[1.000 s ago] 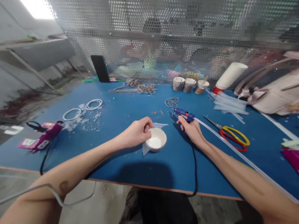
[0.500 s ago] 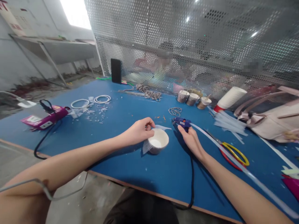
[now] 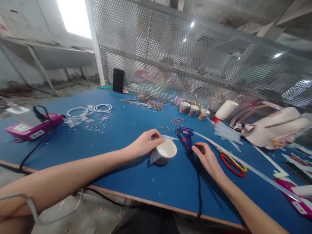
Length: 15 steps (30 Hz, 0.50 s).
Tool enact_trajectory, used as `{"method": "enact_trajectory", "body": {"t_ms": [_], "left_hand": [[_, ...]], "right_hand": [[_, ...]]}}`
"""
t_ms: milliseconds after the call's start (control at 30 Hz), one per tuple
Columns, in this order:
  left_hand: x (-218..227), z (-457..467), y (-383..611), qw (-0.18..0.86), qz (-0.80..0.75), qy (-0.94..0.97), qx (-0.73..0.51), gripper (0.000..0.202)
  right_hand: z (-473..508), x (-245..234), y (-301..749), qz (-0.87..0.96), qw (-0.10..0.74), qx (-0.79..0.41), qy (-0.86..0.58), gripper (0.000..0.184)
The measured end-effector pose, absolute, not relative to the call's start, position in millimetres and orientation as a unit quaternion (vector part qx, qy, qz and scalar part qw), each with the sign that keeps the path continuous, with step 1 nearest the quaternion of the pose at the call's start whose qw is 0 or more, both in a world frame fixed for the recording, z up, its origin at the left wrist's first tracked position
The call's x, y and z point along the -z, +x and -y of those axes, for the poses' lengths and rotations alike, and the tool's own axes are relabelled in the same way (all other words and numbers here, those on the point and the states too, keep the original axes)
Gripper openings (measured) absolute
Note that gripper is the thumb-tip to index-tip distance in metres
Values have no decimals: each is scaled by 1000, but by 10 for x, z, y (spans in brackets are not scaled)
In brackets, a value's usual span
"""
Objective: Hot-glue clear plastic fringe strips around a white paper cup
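A slack black cable point(image 3: 199, 195) is draped over the near edge of a blue worktop point(image 3: 146, 182). Just beyond, a white paper cup point(image 3: 167, 151) is stood mouth-up between two bare hands. Its rim is pinched by the thumb and fingers of the left hand point(image 3: 149, 141), presumably so that the light cup is steadied and the sheer, ribbed strip point(image 3: 153, 158) beside it is pressed close; whether the strip is attached cannot be told. The right hand point(image 3: 206, 156) is held with its fingers loosely curled and apart, beside the grip of a blue plastic glue gun point(image 3: 186, 131); whether the grip is touched cannot be made out. The gun's grip is turned toward the person, seemingly for easy reach, and a long, translucent rod point(image 3: 258, 174) is trailed from its back, past steel scissors point(image 3: 232, 164) with red and yellow loops.

Farther off at left, a glossy magenta power strip point(image 3: 36, 128) is set near smooth white rings point(image 3: 103, 108) and wispy scraps point(image 3: 73, 122). At right, limp, frosted strips point(image 3: 225, 134) are piled near a soft, pale pink bag point(image 3: 275, 125). Toward the back, three smudged cups point(image 3: 193, 111) are lined up by a slanted stack of paper cups point(image 3: 226, 110); tangled gray cord point(image 3: 154, 105) is heaped before a perforated metal screen point(image 3: 136, 55).
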<state>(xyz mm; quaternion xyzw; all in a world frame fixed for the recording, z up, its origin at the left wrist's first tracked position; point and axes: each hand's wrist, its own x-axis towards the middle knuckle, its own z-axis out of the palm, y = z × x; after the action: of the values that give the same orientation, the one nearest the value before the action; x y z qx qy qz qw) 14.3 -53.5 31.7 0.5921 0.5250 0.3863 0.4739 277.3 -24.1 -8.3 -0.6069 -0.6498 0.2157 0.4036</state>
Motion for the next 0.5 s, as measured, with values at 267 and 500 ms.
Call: {"method": "enact_trajectory", "body": {"t_ms": [267, 500], "left_hand": [[-319, 556, 142, 462, -508, 597, -416, 35], [-355, 524, 102, 390, -501, 656, -408, 42]], "right_hand": [[805, -122, 2476, 684, 382, -341, -520, 28], [572, -174, 2023, 673, 372, -455, -448, 21]]}}
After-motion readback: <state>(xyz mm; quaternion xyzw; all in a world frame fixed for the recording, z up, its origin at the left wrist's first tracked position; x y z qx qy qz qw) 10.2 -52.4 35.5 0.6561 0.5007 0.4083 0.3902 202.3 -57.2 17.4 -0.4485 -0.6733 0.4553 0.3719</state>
